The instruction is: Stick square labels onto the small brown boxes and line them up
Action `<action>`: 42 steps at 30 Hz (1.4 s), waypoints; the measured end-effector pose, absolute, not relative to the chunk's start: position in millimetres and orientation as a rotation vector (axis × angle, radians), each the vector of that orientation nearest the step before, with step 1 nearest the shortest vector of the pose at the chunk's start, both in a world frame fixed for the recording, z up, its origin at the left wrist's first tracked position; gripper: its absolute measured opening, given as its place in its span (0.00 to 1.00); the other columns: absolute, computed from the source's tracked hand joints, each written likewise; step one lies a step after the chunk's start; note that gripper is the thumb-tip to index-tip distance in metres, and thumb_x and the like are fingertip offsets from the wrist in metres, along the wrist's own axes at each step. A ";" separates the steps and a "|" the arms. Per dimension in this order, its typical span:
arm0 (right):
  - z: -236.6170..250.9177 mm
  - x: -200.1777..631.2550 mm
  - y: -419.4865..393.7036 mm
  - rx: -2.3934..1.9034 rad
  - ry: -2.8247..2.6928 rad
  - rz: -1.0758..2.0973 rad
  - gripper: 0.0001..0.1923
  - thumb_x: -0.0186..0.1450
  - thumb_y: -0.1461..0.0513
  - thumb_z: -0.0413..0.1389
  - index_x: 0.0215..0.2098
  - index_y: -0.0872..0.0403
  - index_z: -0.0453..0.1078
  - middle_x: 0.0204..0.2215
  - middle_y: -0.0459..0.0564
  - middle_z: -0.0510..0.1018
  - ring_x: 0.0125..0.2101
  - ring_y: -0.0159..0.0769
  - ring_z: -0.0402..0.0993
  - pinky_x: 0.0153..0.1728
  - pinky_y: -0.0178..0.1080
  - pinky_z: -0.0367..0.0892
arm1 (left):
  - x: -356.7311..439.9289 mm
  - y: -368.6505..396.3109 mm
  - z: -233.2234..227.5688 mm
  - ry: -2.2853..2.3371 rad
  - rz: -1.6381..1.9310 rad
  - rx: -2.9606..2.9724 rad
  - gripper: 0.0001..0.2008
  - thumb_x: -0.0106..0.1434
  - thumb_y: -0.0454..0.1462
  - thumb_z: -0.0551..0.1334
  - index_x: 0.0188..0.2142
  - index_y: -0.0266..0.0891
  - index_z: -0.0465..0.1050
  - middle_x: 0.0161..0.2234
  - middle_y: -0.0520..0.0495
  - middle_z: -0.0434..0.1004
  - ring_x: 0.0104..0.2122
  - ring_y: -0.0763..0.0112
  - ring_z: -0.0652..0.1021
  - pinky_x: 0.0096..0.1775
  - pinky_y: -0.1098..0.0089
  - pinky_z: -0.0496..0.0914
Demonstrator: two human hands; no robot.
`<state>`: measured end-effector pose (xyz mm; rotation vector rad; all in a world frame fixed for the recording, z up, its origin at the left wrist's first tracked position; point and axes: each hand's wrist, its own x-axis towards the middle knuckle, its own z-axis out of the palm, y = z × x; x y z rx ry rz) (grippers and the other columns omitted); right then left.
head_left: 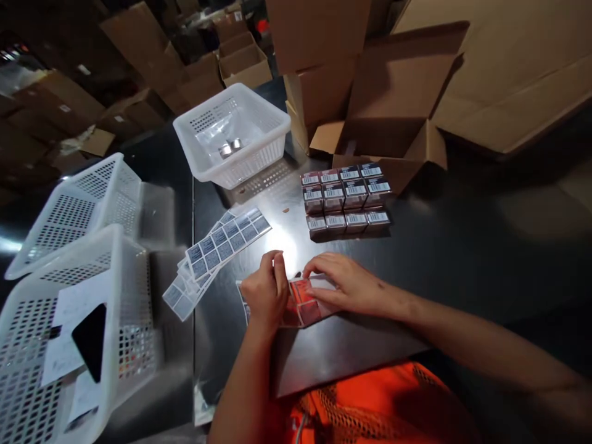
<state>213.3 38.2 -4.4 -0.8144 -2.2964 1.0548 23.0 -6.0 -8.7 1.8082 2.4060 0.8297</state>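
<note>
A label sheet [306, 303] with printed squares, tinted red by reflected light, lies on the metal table in front of me. My left hand [266, 288] is closed over the sheet's left part, thumb and forefinger pressed together; anything between the tips is too small to make out. From the right, my right hand [345, 285] grips the sheet's upper right part with bent fingers and thumb. Up and left of my hands lies a fanned stack of label sheets [225, 241]. Small boxes with barcode labels [355, 191] stand in rows beyond my right hand.
A white basket [271, 145] holding small silvery round items and clear plastic stands behind the label stack. Two more white baskets [121, 259] are at left; the nearer contains papers and a black phone-like object [91, 342]. Open cardboard boxes [383, 132] stand at the back right.
</note>
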 end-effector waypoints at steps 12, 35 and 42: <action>-5.9 206.1 24.4 -0.508 -2.234 0.604 0.05 0.71 0.64 0.57 0.37 0.53 0.74 0.40 0.50 0.80 0.45 0.42 0.72 0.48 0.46 0.66 | 24.8 -2.6 -7.0 2.456 0.551 1.772 0.14 0.70 0.43 0.57 0.44 0.40 0.79 0.20 0.50 0.74 0.20 0.71 0.72 0.28 0.72 0.50; -10.9 219.4 78.8 -0.457 -2.240 0.109 0.09 0.68 0.62 0.56 0.45 0.42 0.72 0.49 0.45 0.80 0.50 0.45 0.77 0.61 0.59 0.55 | 19.4 -2.4 8.1 1.391 1.145 1.082 0.35 0.57 0.51 0.68 0.59 0.36 0.69 0.34 0.47 0.81 0.30 0.71 0.77 0.32 0.73 0.68; 7.4 234.6 43.7 -0.371 -1.985 0.592 0.26 0.63 0.64 0.66 0.54 0.40 0.64 0.59 0.52 0.67 0.58 0.46 0.68 0.55 0.53 0.70 | 26.1 -4.5 6.5 1.400 1.124 1.103 0.33 0.47 0.40 0.76 0.54 0.42 0.75 0.42 0.48 0.80 0.28 0.77 0.74 0.27 0.78 0.64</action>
